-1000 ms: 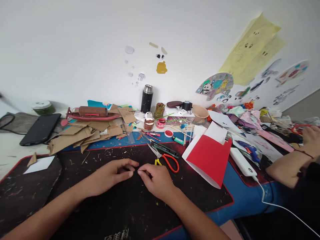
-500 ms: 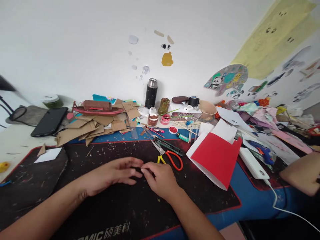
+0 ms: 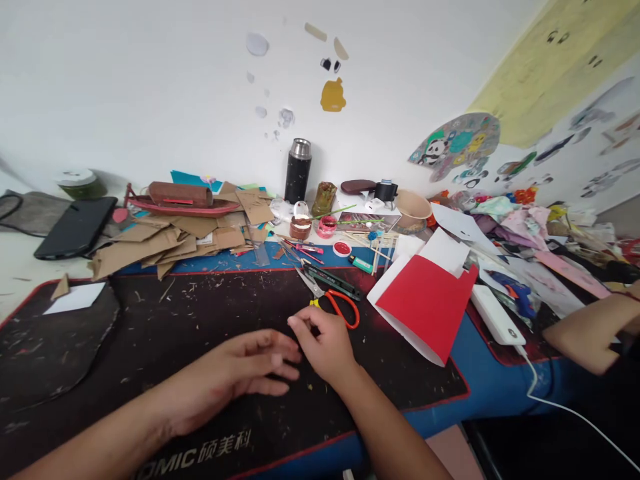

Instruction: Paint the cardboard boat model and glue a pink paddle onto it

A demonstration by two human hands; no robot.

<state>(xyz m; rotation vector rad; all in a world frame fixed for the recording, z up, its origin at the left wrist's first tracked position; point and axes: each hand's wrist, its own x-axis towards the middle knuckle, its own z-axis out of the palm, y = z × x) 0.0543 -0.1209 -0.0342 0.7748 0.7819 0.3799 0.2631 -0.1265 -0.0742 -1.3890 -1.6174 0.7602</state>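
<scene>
My left hand hovers over the black desk mat, its fingers apart and slightly curled, with nothing seen in them. Close to its fingertips, my right hand is closed, thumb and forefinger pinched together. Anything in that pinch is too small or hidden to make out. Just beyond the right hand lie scissors with orange and yellow handles, the hand covering part of them. A dark green utility knife rests right behind the scissors. Folded red card with a white inside stands to the right.
Cardboard scraps pile up at the back left, with a red model boat on top. A black flask and paint jars stand near the wall. A white power bank with a cable and another person's arm are at right.
My left hand has moved down and toward me, away from the right fingertips. The right hand stays pinched, thumb now pointing more upward. The whole view has shifted slightly.
</scene>
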